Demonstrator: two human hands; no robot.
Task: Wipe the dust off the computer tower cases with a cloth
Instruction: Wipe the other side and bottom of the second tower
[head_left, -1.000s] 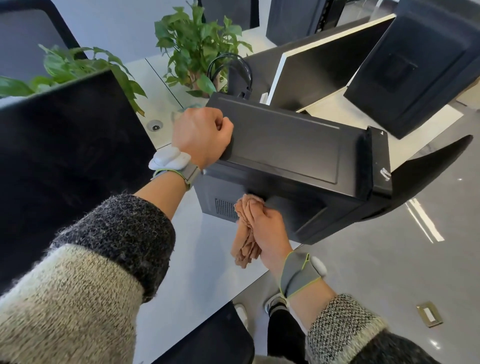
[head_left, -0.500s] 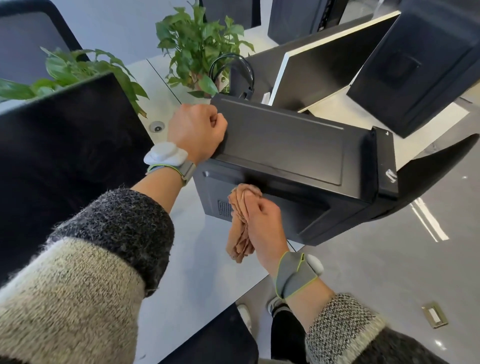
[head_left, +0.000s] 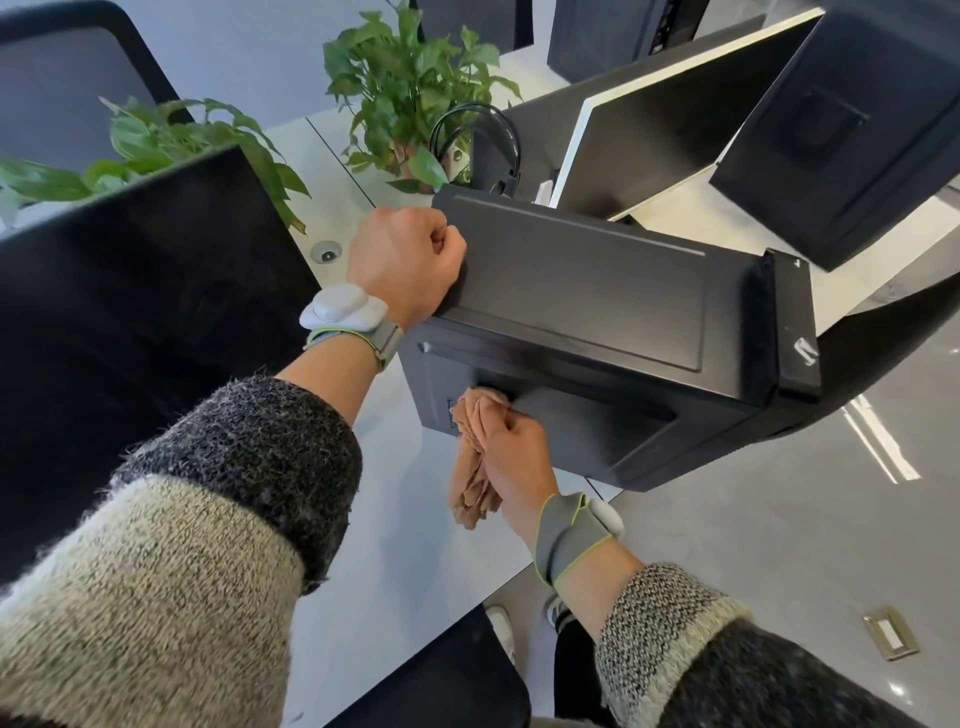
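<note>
While the left hand (head_left: 402, 265) clasps the tower case (head_left: 597, 291), the right hand (head_left: 517, 460) clutches the cloth (head_left: 470, 483) against its side.

**What You're Wearing**

Your sleeves are chunky knit. The left sleeve (head_left: 171, 545) runs from oatmeal into a fuzzy charcoal cuff. The right sleeve (head_left: 691, 639) runs from charcoal through a cream band to a black-and-white flecked cuff. Behind your left hand (head_left: 405, 265), a white rounded puck (head_left: 340, 312) rides a grey, lime-edged strap (head_left: 387, 338). A matching band (head_left: 566, 540) sits behind your right hand (head_left: 517, 457). Below are dark trousers (head_left: 571, 675) and white shoes (head_left: 501, 631).
</note>
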